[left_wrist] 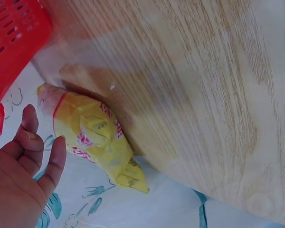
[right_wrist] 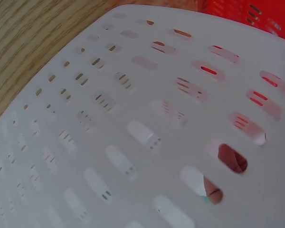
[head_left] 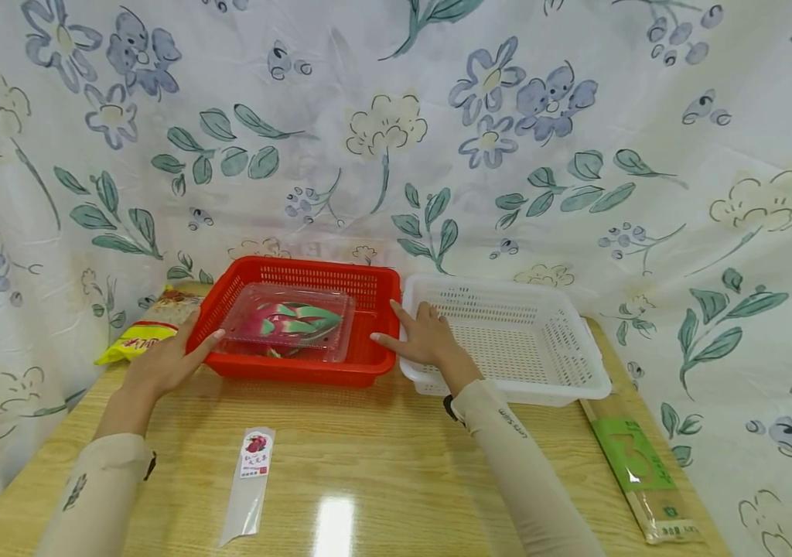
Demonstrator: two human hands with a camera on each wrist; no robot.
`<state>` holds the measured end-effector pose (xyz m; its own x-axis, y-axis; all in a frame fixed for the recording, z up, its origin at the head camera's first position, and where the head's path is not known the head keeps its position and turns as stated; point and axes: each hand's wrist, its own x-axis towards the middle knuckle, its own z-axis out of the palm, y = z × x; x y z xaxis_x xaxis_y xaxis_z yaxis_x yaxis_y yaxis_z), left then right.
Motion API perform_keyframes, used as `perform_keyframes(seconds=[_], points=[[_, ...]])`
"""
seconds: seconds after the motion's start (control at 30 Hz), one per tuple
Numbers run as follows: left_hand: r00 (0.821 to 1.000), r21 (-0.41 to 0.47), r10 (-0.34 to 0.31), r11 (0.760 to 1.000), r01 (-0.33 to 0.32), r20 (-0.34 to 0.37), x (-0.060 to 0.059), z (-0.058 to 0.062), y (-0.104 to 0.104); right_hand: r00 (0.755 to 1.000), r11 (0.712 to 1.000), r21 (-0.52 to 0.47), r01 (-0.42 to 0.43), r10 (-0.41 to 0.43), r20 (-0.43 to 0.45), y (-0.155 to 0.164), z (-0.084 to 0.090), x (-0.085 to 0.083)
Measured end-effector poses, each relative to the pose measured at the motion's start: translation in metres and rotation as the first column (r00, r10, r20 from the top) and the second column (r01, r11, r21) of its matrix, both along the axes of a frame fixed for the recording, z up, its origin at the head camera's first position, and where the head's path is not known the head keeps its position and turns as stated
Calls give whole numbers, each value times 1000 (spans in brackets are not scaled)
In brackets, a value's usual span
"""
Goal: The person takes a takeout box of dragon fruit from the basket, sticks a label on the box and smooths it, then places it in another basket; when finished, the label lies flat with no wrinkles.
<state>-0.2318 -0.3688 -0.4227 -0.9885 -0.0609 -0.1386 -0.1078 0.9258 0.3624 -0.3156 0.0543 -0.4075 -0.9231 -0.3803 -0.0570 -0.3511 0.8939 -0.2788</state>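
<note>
A red plastic basket (head_left: 291, 373) stands at the back of the table, with a clear plastic box (head_left: 336, 298) tilted in it. Through the lid shows a pink and green dragon fruit (head_left: 291, 321). My left hand (head_left: 162, 363) lies along the basket's left side, thumb at the rim and fingers loosely extended. Beside that hand is a yellow bag (left_wrist: 92, 133). My right hand (head_left: 427, 336) spans the gap between the red basket and a white basket (head_left: 500, 391), its thumb and forefinger reaching to the red rim. In the right wrist view the white basket's slotted wall mostly hides that hand.
On the table's front left lies a clear plastic strip with a dragon fruit label (head_left: 254, 452). A long green-banded packet (head_left: 636, 460) lies along the right table edge. Behind the baskets hangs a flowered cloth (head_left: 340, 193). The white basket has nothing visible in it.
</note>
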Motion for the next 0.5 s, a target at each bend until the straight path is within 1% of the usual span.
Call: perform_keyframes(seconds=[0.27, 0.5], points=[[1000, 5, -8, 1000, 8, -11, 0, -1, -1, 1000, 1000, 15, -12, 13, -17, -5, 3, 2], [1000, 24, -1, 1000, 1, -8, 0, -2, 0, 999, 998, 60, -15, 17, -33, -9, 4, 2]])
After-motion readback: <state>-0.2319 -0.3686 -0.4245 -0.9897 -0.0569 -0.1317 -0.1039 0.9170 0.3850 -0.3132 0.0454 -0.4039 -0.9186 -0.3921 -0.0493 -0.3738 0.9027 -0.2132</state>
